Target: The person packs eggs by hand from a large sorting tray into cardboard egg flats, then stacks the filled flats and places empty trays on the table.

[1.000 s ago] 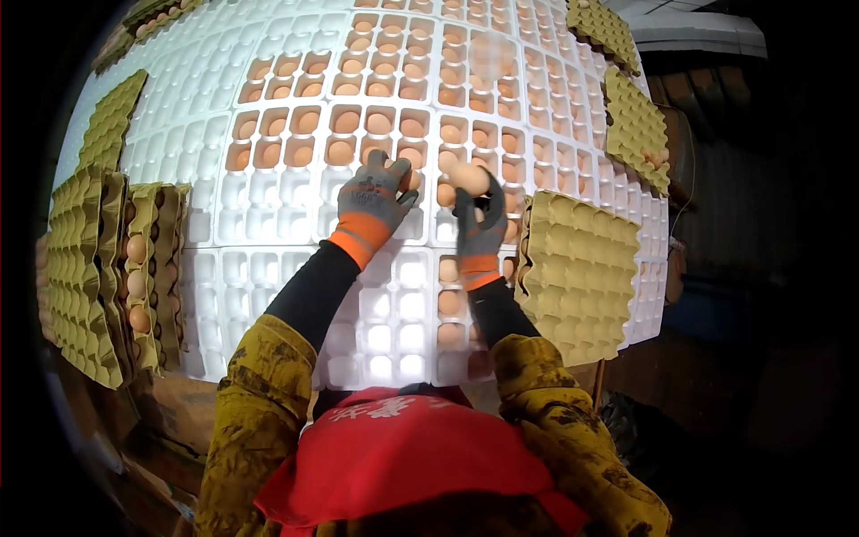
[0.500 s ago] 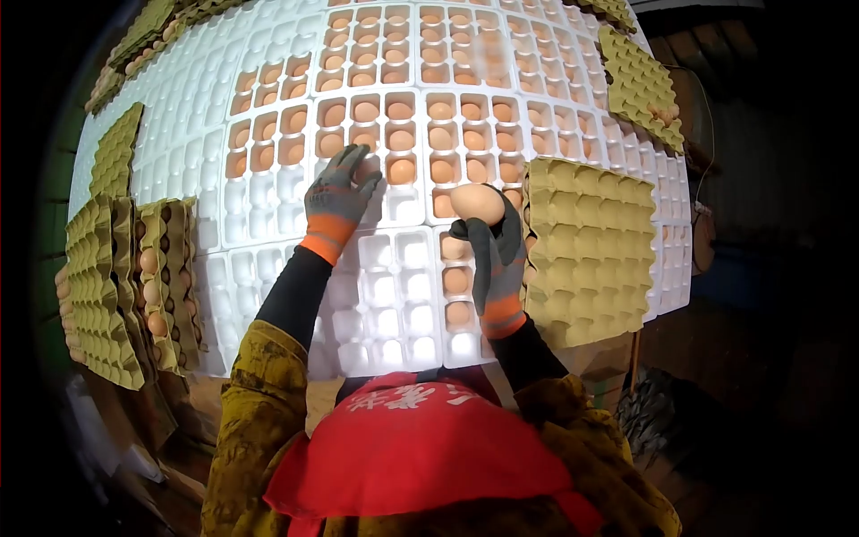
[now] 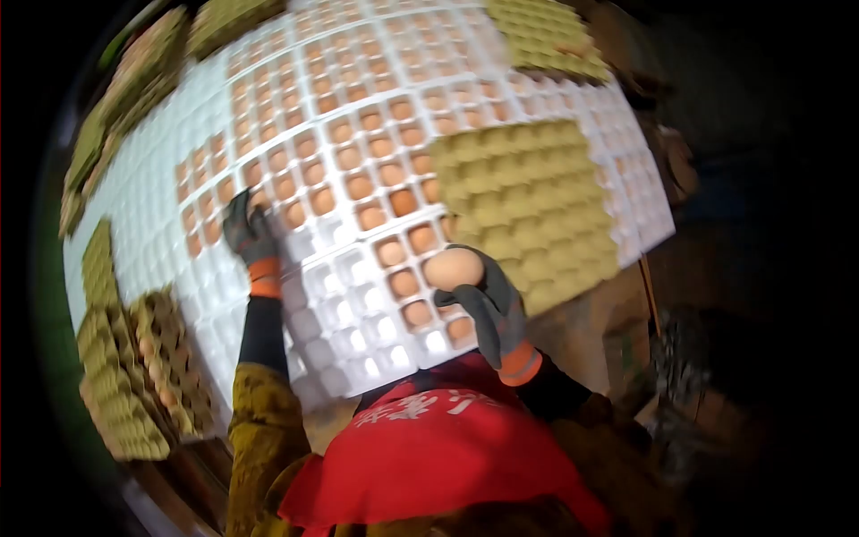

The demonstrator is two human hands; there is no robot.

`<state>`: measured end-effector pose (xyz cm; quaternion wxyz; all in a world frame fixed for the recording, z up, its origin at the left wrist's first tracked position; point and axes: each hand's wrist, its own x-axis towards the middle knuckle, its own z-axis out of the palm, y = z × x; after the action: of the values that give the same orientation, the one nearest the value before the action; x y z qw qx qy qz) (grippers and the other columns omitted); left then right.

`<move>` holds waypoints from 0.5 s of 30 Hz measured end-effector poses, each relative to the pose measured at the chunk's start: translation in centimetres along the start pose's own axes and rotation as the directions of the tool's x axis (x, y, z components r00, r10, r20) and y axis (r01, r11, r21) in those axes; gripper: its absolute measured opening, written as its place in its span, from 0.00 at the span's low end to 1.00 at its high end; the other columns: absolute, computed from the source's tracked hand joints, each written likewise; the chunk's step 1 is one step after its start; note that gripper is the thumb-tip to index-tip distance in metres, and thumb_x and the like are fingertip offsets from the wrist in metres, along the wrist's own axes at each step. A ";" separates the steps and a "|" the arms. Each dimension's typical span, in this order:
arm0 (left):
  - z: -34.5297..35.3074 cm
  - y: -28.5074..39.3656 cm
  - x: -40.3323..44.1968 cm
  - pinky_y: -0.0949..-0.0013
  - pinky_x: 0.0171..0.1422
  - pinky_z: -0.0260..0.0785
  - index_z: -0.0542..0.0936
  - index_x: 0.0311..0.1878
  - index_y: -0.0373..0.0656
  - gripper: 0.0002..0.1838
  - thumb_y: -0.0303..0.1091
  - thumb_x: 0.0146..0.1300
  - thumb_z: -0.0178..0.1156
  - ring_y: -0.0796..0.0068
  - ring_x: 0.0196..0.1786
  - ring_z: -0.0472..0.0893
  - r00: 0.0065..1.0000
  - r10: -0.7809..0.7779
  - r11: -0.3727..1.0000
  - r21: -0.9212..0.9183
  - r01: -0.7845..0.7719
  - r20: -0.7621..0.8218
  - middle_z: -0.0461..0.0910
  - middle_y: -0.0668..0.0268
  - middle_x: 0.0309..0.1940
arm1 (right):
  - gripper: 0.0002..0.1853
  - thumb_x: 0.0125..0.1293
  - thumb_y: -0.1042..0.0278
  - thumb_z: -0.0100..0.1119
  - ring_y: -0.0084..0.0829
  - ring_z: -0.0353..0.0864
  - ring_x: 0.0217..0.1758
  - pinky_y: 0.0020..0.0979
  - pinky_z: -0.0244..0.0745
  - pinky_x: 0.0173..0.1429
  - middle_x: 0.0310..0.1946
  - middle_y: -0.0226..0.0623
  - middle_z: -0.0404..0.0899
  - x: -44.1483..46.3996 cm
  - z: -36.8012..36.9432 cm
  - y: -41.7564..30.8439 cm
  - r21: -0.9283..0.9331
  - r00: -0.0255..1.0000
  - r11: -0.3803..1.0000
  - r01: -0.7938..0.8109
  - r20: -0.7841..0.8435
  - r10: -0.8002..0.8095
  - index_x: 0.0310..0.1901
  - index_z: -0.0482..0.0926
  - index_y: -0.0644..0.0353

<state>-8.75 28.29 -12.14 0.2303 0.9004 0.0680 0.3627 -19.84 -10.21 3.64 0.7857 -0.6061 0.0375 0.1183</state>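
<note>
My right hand (image 3: 488, 300), in a grey and orange glove, holds a brown egg (image 3: 453, 268) between thumb and fingers, above the front columns of a white foam tray (image 3: 367, 318). My left hand (image 3: 250, 231), gloved alike, reaches over the white trays farther left. Its fingers are curved at an egg (image 3: 259, 200) in a cell, and whether they grip it cannot be made out. Brown eggs sit in many cells beyond both hands, while the cells just right of my left wrist hold none.
A yellowish pulp tray (image 3: 528, 210) lies over the white trays at the right, another (image 3: 548, 38) at the back right. Pulp trays with eggs (image 3: 170, 362) stand at the left edge, and more pulp trays (image 3: 125, 98) are stacked at the back left.
The view has turned and shifted. My left hand has moved left from the middle tray columns. My right hand still holds its egg, now nearer the front edge.
</note>
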 end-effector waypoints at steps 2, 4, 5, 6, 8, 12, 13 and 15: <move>-1.3 3.8 0.5 0.57 0.69 0.66 0.80 0.62 0.39 0.18 0.31 0.72 0.56 0.54 0.61 0.78 0.998 0.052 0.999 0.004 -0.052 0.024 0.81 0.54 0.59 | 0.25 0.71 0.74 0.61 0.27 0.82 0.48 0.31 0.79 0.54 0.52 0.37 0.80 -1.1 -3.0 -0.7 0.129 0.999 0.992 0.002 -0.034 0.002 0.67 0.68 0.67; -0.9 3.5 -0.4 0.60 0.71 0.65 0.77 0.65 0.39 0.20 0.30 0.72 0.55 0.56 0.64 0.77 0.983 -0.015 0.998 -0.062 0.027 0.184 0.79 0.56 0.62 | 0.24 0.72 0.72 0.60 0.27 0.83 0.47 0.31 0.80 0.54 0.52 0.38 0.80 -1.9 -5.7 -1.8 0.142 0.996 0.989 0.039 -0.083 -0.028 0.66 0.68 0.67; -0.2 2.4 -1.2 0.61 0.71 0.65 0.77 0.65 0.39 0.20 0.32 0.72 0.55 0.56 0.66 0.76 0.980 -0.019 1.000 -0.012 0.022 0.198 0.79 0.56 0.62 | 0.23 0.73 0.71 0.60 0.28 0.83 0.47 0.31 0.80 0.54 0.51 0.38 0.81 -2.2 -7.2 -2.5 0.106 0.994 0.993 0.055 -0.104 -0.044 0.66 0.68 0.67; 0.1 1.4 -2.2 0.62 0.71 0.65 0.76 0.66 0.37 0.21 0.32 0.72 0.55 0.57 0.67 0.76 0.965 -0.126 0.991 0.067 0.114 0.229 0.78 0.55 0.64 | 0.23 0.72 0.71 0.60 0.27 0.83 0.47 0.31 0.80 0.53 0.50 0.39 0.81 -2.6 -8.2 -3.9 0.076 0.986 0.993 0.096 -0.142 -0.084 0.65 0.69 0.68; 1.4 -1.7 -4.0 0.60 0.74 0.64 0.74 0.67 0.35 0.24 0.32 0.69 0.58 0.56 0.69 0.74 0.868 -0.342 0.902 -0.134 0.411 0.359 0.76 0.53 0.66 | 0.24 0.74 0.61 0.52 0.32 0.84 0.44 0.35 0.79 0.51 0.44 0.41 0.83 -3.3 -11.6 -5.3 -0.034 0.970 0.985 0.168 -0.170 -0.172 0.64 0.70 0.68; -1.3 11.6 -1.8 0.61 0.75 0.61 0.72 0.69 0.36 0.24 0.31 0.73 0.55 0.62 0.71 0.72 0.963 -0.155 0.982 -0.071 0.174 0.219 0.73 0.57 0.69 | 0.23 0.70 0.75 0.59 0.31 0.80 0.52 0.33 0.78 0.56 0.55 0.39 0.78 -5.5 -22.0 -6.4 0.032 0.910 0.953 0.301 -0.308 -0.277 0.65 0.70 0.64; -1.5 15.9 -1.4 0.62 0.76 0.60 0.72 0.70 0.36 0.23 0.31 0.74 0.55 0.64 0.71 0.71 0.960 -0.152 0.959 -0.200 0.201 0.237 0.72 0.57 0.70 | 0.24 0.69 0.75 0.60 0.32 0.80 0.55 0.34 0.77 0.57 0.56 0.39 0.78 -6.0 -25.4 -6.0 -0.027 0.873 0.940 0.339 -0.364 -0.326 0.66 0.70 0.63; -1.8 27.6 -0.9 0.62 0.78 0.56 0.71 0.70 0.35 0.23 0.29 0.74 0.54 0.63 0.73 0.69 0.939 -0.035 0.959 -0.253 0.128 0.342 0.72 0.57 0.69 | 0.23 0.70 0.69 0.57 0.34 0.79 0.55 0.36 0.77 0.58 0.56 0.40 0.77 -7.0 -32.2 -5.3 -0.090 0.806 0.938 0.333 -0.490 -0.333 0.65 0.69 0.65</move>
<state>-11.90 4.25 1.22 0.3747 0.9051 0.0150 0.2006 -22.68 -43.39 1.59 0.7577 -0.6128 0.1318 -0.1816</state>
